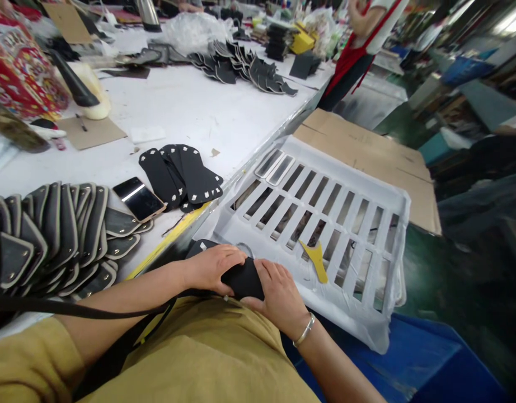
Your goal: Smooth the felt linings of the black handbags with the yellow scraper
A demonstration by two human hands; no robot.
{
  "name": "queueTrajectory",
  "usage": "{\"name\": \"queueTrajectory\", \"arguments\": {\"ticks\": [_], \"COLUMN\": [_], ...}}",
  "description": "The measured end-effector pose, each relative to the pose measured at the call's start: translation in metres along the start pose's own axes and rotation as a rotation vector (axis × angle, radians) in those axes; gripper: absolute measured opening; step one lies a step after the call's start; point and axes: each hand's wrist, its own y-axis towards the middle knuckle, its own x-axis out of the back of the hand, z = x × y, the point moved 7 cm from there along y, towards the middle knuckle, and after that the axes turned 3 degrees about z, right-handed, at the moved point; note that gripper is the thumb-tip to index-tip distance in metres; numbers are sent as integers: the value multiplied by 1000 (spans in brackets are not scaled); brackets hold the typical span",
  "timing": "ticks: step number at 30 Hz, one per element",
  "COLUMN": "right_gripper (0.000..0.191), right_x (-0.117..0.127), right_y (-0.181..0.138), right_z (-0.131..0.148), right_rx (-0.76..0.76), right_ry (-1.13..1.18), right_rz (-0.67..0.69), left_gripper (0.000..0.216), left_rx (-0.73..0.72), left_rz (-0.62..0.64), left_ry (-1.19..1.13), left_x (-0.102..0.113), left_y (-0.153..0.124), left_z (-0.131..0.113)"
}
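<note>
Both hands meet at my lap over a black flat piece of soft material. My left hand lies curled over its left end, and my right hand, a silver bangle on the wrist, grips its right end with fingers folded round it. The piece rests against the near edge of an upturned white slatted crate. A yellow cut scrap lies on the crate's slats just beyond my right hand.
On the white table to the left are a fan of grey-edged black pieces, a phone, and a small stack of black pieces with white marks. More black pieces lie further back. Cardboard lies right; a person in a red apron stands behind.
</note>
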Motion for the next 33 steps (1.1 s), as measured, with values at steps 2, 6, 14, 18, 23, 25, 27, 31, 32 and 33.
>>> {"name": "queueTrajectory", "arguments": {"ticks": [2,6,14,18,23,25,27,31,32,33], "right_gripper": [80,86,76,74,79,81,78,72,72,72], "right_x": [-1,0,-5,-3,-3,-4,-5,-5,-5,-5], "right_y": [-2,-10,-11,-6,3,7,12,16,16,16], "right_z": [-3,-14,-19,-15,-8,-5,-4,-5,-5,-4], "right_rx": [0,-33,-88,-82,-55,-34,-32,-47,-45,-40], "right_ry": [10,26,37,35,28,34,43,29,17,3], "right_rz": [-2,-35,-40,-40,10,26,36,53,50,45], "left_gripper": [54,54,53,53,52,56,62,80,83,85], "left_rx": [15,35,32,20,32,37,38,73,99,132], "left_rz": [5,-14,-16,-30,-21,-6,26,92,101,107], "left_ry": [-24,-34,-43,-47,-61,-66,-57,-7,7,19], "left_x": [1,0,-3,-2,-4,-4,-1,15,20,24], "left_y": [-1,-3,2,3,7,9,7,-16,-24,-33], "left_z": [2,5,6,6,7,7,9,25,31,38]}}
